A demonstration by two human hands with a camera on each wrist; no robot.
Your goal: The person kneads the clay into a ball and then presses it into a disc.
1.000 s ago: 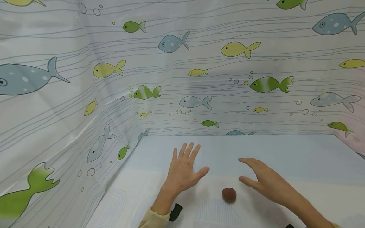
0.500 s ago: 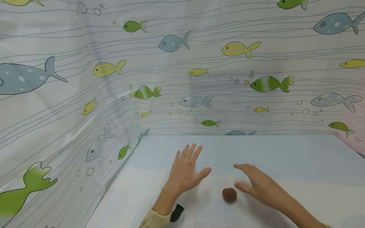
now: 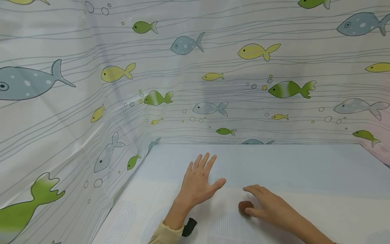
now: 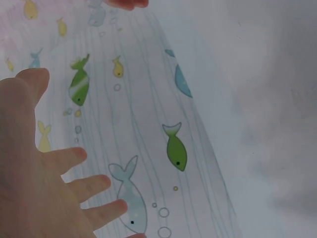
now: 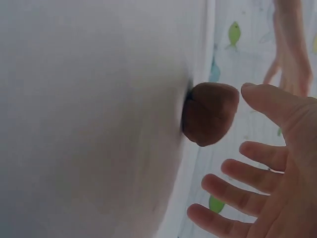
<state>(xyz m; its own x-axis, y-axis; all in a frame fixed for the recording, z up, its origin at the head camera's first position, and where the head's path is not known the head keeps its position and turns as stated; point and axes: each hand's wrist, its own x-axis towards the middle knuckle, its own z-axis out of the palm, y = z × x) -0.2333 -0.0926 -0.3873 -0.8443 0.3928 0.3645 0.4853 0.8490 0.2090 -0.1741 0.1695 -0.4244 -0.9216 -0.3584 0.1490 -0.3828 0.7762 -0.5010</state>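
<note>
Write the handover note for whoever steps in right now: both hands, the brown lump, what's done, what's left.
Left hand: open, fingers spread, flat on the table, holding nothing.
Right hand: open, fingers relaxed, right beside the brown lump; the thumb is at its near side, but no grip shows.
Brown lump: small, rounded, sitting on the table between the two hands, close to the near edge.
Done: the right hand has reached the lump.
Left: the lump is not yet gripped or lifted; closing the fingers round it seems the likely next step.
</note>
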